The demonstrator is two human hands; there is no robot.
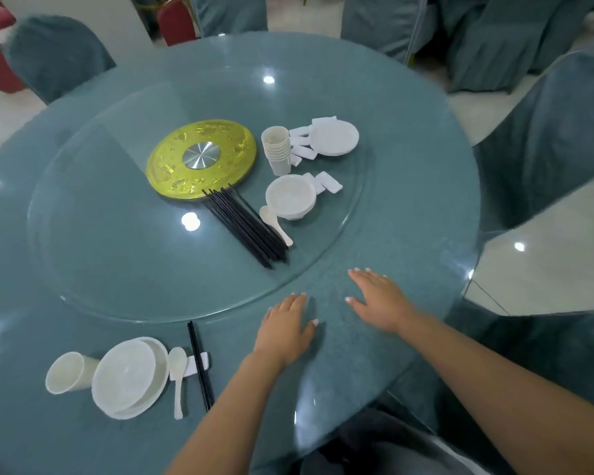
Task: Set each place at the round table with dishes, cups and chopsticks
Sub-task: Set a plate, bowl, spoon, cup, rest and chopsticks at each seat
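Observation:
My left hand (287, 332) and my right hand (378, 298) lie flat on the round table (408, 207), fingers straight, holding nothing. On the glass turntable (117, 262) beyond them are a bundle of black chopsticks (246, 228), a stack of cups (277, 149), stacked bowls (291, 197) with a white spoon (275, 224), a pile of plates (335, 137) and several white chopstick rests (330, 181). At lower left one place holds a cup (67, 371), a bowl on a plate (131, 375), a spoon (178, 375) and a chopstick pair (199, 365) on a rest.
A gold disc with a steel centre (201, 159) sits in the middle of the turntable. Teal-covered chairs (542, 138) ring the table, one close on the right. Red chairs (172, 18) stand at the back. The table's edge runs just below my forearms.

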